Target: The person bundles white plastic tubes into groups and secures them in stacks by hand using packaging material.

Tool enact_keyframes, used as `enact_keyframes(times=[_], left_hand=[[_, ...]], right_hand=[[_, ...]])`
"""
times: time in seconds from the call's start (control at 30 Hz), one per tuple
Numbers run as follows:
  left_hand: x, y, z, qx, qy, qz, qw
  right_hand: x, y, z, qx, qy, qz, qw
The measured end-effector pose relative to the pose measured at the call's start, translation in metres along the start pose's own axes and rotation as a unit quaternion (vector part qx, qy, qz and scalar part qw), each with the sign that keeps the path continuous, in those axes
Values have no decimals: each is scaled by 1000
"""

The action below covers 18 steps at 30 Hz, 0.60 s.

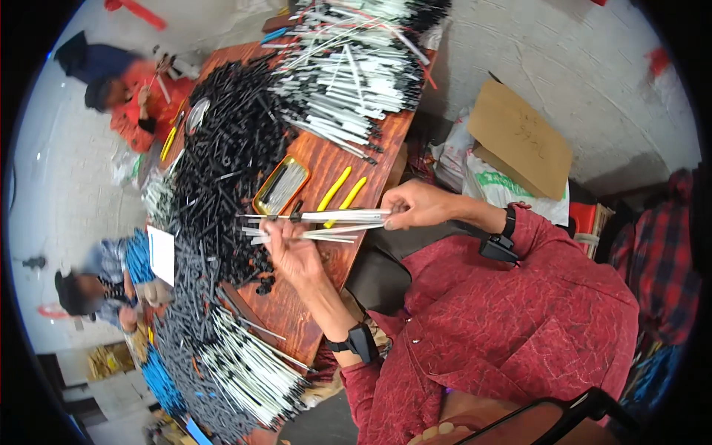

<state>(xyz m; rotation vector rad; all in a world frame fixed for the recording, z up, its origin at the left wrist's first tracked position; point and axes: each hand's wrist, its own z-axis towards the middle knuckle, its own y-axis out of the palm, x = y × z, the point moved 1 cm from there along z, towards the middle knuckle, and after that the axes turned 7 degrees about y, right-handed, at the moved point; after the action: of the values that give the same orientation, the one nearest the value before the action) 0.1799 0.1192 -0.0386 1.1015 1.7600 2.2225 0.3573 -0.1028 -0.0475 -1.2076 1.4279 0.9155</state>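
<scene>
While the right hand [415, 204] pinches one end of a bundle of white pen tubes [326, 225], the left hand [285, 245] closes round its other end; the tubes' long axis runs hand to hand, just above the wooden table [311, 159], beside the yellow tin tray [281, 185].

We hold both hands raised in front of our chest. Our left hand [291, 251] sits lower and nearer, palm turned up, its fingers [273, 231] curled and pinched shut. Our right hand [414, 205] sits higher, knuckles up, its fingers [389, 210] pinched together and pointing left. Both forearms bend in from red sleeves, each wrist wearing a black band.
</scene>
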Motion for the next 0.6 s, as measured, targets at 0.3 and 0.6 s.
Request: enact_keyframes(times=[0.3,0.6], left_hand=[[-1,44,-21,-1,-51,-19,999],[-5,40,-20,-75,-24,104,991]], right_hand=[[9,-2,-7,31,24,-115,993],[6,3,-10,-4,2,-176,984]])
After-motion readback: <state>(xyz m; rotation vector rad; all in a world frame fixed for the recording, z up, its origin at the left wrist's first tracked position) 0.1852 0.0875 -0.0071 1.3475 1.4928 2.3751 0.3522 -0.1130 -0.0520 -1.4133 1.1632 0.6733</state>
